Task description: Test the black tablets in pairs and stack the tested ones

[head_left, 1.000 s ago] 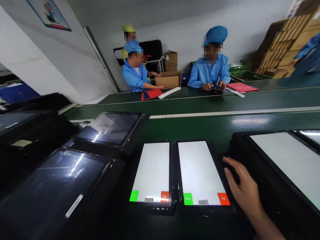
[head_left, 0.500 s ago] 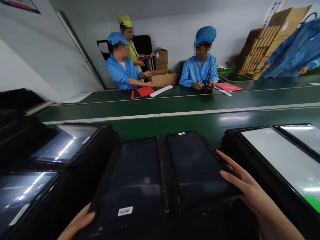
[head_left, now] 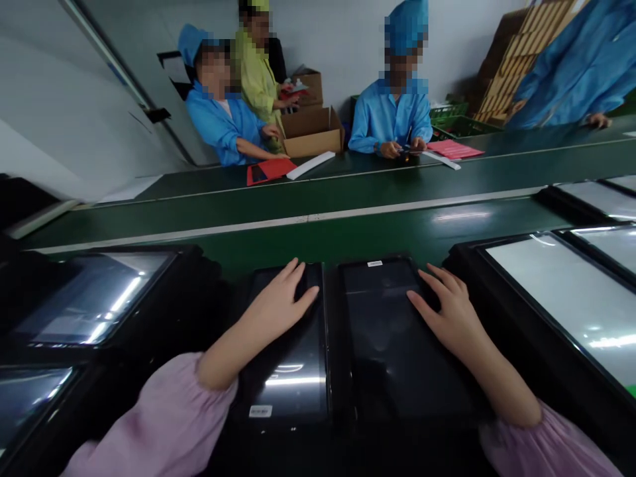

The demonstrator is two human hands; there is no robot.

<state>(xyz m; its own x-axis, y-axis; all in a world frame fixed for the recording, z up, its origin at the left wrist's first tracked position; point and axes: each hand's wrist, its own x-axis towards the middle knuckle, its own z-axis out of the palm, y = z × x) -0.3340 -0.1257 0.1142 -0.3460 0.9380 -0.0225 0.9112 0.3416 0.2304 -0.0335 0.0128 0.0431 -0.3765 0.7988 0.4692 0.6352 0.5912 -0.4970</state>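
Note:
Two dark screen panels lie side by side in a black tray right in front of me. My left hand (head_left: 285,297) is over the upper part of the left panel (head_left: 293,351), fingers spread and nothing in its grip. A small white label (head_left: 260,411) sits at that panel's near end. Along the upper right edge of the right panel (head_left: 387,358) rests my right hand (head_left: 444,301), fingers apart, its thumb over the glass. This panel carries a white label (head_left: 374,264) at its far end. My forearms cover parts of both panels' outer sides.
Trays with lit-looking panels (head_left: 571,291) stand at right; more glossy panels (head_left: 99,298) lie at left. Beyond runs a green conveyor belt (head_left: 238,218). Across it, several people work near red sheets (head_left: 454,149), an open carton (head_left: 313,132) and green crates (head_left: 462,126).
My left hand has left the tray's near left side and moved forward over the left panel. My right hand has shifted forward along the right panel's edge. The view has tilted down.

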